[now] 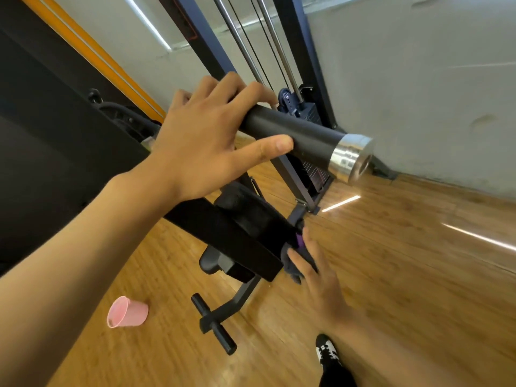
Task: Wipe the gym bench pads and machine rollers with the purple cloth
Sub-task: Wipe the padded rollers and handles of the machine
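Observation:
My left hand grips a black machine roller with a silver end cap; the fingers curl over its top and the thumb lies along its side. Lower down, my right hand presses the purple cloth against the end of a black pad with straight fingers. Most of the cloth is hidden under the fingers; it looks dark with a bright purple bit near the fingertips.
A pink plastic cup lies on its side on the wooden floor. The bench's black foot with a crossbar stands below the pad. Cable machine uprights and steel rods rise behind. My shoe is at the bottom.

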Available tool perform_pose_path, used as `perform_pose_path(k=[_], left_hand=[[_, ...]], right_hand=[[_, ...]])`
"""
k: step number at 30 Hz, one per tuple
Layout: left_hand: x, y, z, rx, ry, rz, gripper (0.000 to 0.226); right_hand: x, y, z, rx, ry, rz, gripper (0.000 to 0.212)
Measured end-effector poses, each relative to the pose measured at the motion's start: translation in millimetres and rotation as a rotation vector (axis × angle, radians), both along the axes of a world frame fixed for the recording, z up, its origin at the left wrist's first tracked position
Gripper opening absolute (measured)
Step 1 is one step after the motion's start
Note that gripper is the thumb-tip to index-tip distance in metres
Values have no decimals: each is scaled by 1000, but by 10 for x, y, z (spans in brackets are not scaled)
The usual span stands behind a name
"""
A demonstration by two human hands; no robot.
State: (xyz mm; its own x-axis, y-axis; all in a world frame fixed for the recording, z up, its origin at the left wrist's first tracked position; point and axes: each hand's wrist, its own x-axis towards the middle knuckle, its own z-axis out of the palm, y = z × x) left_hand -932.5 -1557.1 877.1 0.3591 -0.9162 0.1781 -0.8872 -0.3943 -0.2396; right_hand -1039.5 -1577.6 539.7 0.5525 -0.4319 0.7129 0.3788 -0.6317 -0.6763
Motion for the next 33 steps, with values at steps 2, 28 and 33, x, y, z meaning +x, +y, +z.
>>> perform_pose_path(k=[2, 28, 33], left_hand=[[-5, -19, -22, 4, -10, -2, 96], [-1077, 3036, -1010, -76, 51, 532, 62], [-1692, 4365, -1347, -170, 121, 893, 61]], right_hand=[[84, 26, 83, 131, -35, -22, 36], [-364, 935, 1217, 4, 342, 411, 41], [-97, 2218, 1397, -174, 383, 529, 44]])
